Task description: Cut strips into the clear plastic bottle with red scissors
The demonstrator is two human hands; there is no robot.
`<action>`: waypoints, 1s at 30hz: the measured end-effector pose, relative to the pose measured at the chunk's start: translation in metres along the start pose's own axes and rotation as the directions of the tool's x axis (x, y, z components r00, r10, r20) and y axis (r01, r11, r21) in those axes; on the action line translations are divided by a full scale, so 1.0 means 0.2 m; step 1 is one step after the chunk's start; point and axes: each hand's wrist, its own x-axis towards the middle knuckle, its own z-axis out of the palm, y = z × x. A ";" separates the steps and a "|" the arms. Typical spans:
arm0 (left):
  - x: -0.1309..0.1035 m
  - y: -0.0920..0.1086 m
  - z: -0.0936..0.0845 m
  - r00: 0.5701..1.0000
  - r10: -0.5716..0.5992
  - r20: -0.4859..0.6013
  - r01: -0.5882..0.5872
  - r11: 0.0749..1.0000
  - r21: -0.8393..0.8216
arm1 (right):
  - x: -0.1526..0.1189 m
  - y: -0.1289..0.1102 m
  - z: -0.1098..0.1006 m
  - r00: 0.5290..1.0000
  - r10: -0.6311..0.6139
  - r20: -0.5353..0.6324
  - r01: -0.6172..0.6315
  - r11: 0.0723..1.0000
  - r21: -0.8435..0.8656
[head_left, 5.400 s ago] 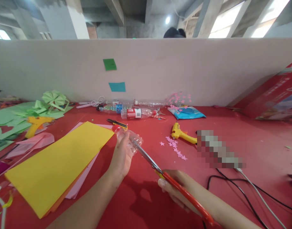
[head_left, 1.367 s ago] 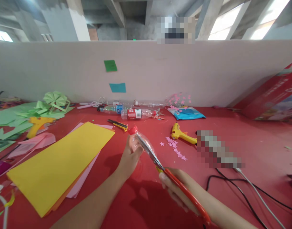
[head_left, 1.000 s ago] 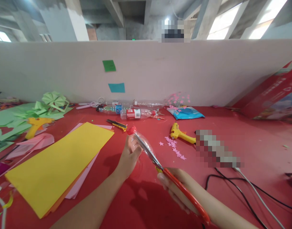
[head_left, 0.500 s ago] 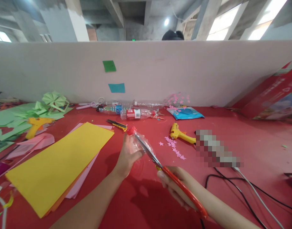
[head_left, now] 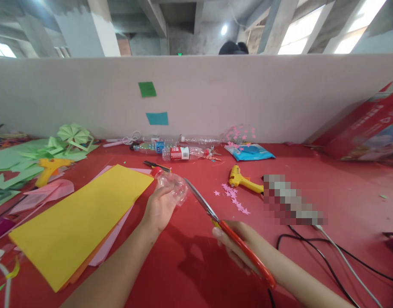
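Note:
My left hand point(head_left: 161, 206) is closed around a clear plastic bottle piece point(head_left: 178, 190) with a red cap point(head_left: 157, 172), held tilted above the red table. In my right hand point(head_left: 233, 244) are scissors point(head_left: 205, 205) with red handles, gripped at the handles. Their blades look closed and point up and left, with the tips close to the right edge of the bottle piece. Whether the tips touch the plastic I cannot tell. Just behind the red cap lies a utility knife point(head_left: 158, 166), partly hidden.
Yellow paper sheets point(head_left: 84, 222) cover the left side. Plastic bottles point(head_left: 183, 153) lie along the white partition point(head_left: 199, 98). To the right are pink paper stars point(head_left: 234, 199), a yellow glue gun point(head_left: 246, 182), a blue packet point(head_left: 254, 152) and black cables point(head_left: 324, 241).
My left hand and the bottle piece have moved left and turned, away from the scissor blades that overlapped it before. My right hand with the scissors has barely moved.

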 end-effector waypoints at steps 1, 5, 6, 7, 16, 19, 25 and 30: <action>0.00 0.00 0.00 1.000 -0.008 0.009 0.008 1.000 -0.005 | 0.00 0.00 0.00 1.000 -0.008 -0.019 0.007 0.999 -0.045; 0.00 -0.01 0.00 0.998 -0.026 0.059 0.023 0.999 0.047 | 0.01 -0.01 -0.01 0.995 -0.078 -0.062 0.067 0.984 -0.167; 0.00 -0.02 0.00 0.998 -0.029 0.053 0.025 0.998 0.066 | 0.01 -0.01 -0.01 0.993 -0.095 -0.064 0.081 0.979 -0.187; 0.00 -0.02 0.00 0.999 -0.035 0.040 0.032 0.996 0.080 | 0.01 -0.02 0.00 0.992 -0.107 -0.063 0.092 0.975 -0.204; 0.04 0.01 -0.02 0.985 0.021 -0.172 -0.010 0.998 0.062 | 0.00 -0.04 -0.04 0.996 -0.079 -0.043 0.063 0.955 -0.289; 0.05 0.03 -0.02 0.971 0.057 -0.230 -0.050 0.998 0.035 | -0.01 -0.04 -0.04 0.992 -0.128 -0.019 0.113 0.927 -0.357; 0.03 0.05 -0.01 0.985 0.065 -0.161 -0.071 0.997 -0.033 | -0.02 -0.04 -0.04 0.991 -0.130 -0.022 0.113 0.919 -0.378; 0.03 0.04 -0.02 0.986 0.062 -0.154 -0.068 0.997 -0.039 | 0.00 -0.01 -0.05 0.995 -0.103 -0.015 0.092 0.937 -0.337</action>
